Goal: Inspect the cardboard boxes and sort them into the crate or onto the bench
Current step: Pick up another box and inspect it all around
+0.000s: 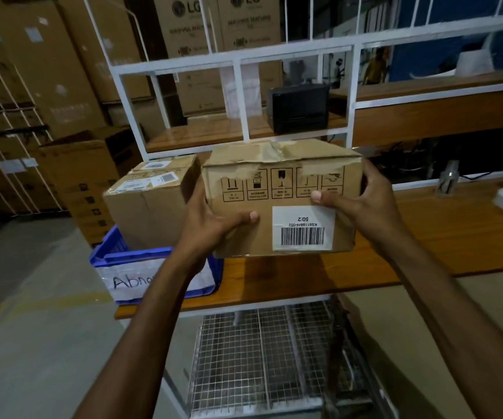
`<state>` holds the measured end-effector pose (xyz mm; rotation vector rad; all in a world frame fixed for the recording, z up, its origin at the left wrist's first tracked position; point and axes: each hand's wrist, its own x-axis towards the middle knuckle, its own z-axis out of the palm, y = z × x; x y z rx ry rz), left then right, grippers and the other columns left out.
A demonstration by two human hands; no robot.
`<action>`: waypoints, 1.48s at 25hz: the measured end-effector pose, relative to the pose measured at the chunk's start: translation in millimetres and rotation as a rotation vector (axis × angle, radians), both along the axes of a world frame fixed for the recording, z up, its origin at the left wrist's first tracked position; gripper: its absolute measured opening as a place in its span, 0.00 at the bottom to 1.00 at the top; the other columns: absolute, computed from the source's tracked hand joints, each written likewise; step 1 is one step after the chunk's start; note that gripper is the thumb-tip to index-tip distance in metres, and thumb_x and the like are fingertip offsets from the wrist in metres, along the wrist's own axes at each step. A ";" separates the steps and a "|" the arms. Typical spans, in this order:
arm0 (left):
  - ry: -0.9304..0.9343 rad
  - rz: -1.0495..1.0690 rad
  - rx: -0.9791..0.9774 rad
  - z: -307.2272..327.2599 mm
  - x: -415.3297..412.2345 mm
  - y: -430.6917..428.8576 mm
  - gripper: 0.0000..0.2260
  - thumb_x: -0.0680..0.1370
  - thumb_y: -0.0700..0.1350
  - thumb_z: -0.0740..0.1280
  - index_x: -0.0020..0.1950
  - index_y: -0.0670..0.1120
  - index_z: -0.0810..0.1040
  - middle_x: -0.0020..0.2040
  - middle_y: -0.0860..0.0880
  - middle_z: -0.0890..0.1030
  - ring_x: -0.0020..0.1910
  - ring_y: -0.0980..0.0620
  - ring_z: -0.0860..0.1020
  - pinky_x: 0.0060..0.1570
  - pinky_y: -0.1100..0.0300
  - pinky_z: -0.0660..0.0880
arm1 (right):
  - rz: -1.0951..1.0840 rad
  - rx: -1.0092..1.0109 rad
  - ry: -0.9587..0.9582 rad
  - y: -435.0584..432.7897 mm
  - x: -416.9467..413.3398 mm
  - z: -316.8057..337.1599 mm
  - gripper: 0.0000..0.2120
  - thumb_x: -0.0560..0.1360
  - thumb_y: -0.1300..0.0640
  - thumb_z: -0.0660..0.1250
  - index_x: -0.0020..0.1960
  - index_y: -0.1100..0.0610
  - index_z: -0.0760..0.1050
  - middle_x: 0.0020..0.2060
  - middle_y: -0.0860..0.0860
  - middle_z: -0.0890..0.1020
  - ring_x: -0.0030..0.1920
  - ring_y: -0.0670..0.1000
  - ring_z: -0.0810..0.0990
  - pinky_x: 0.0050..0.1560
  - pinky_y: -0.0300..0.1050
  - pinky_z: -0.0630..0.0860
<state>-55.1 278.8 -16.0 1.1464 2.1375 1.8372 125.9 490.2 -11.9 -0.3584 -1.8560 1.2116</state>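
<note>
I hold a worn cardboard box (280, 195) in the air above the wooden bench (425, 237). Its top edge is crumpled and torn, with old tape, handling symbols and a white barcode label on the side facing me. My left hand (214, 219) grips its left end, thumb across the front. My right hand (362, 198) grips its right end, thumb on the front near the label. A second cardboard box (147, 204) with white labels stands in the blue crate (108, 255) at the bench's left end. A white sheet with handwriting is taped to the crate's front.
A white metal frame (238, 95) rises behind the bench, with a black device (298, 108) on its upper shelf. A wire mesh cart (262, 358) stands below the bench front. Large cartons (47, 71) are stacked at the left. A person stands far back.
</note>
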 end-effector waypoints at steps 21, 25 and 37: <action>-0.009 -0.267 -0.028 -13.8 5.9 -25.2 0.62 0.69 0.45 0.83 0.81 0.72 0.38 0.80 0.61 0.63 0.75 0.52 0.72 0.65 0.47 0.80 | 0.233 -0.034 -0.241 7.0 14.8 -1.4 0.57 0.61 0.52 0.86 0.79 0.40 0.54 0.63 0.35 0.75 0.59 0.38 0.79 0.53 0.37 0.81; 0.177 -0.335 -0.186 -8.7 -1.0 -37.2 0.66 0.68 0.46 0.85 0.82 0.67 0.33 0.82 0.66 0.56 0.79 0.62 0.64 0.73 0.58 0.71 | 0.320 0.138 -0.400 18.2 36.9 13.0 0.69 0.60 0.55 0.85 0.83 0.37 0.40 0.68 0.27 0.67 0.61 0.24 0.71 0.51 0.25 0.75; 0.082 0.103 0.177 -7.2 14.0 12.3 0.44 0.72 0.56 0.80 0.82 0.59 0.62 0.75 0.59 0.70 0.70 0.63 0.73 0.65 0.57 0.79 | 0.027 0.097 -0.026 6.3 10.0 12.4 0.45 0.68 0.45 0.80 0.79 0.45 0.63 0.60 0.30 0.74 0.61 0.29 0.75 0.56 0.32 0.78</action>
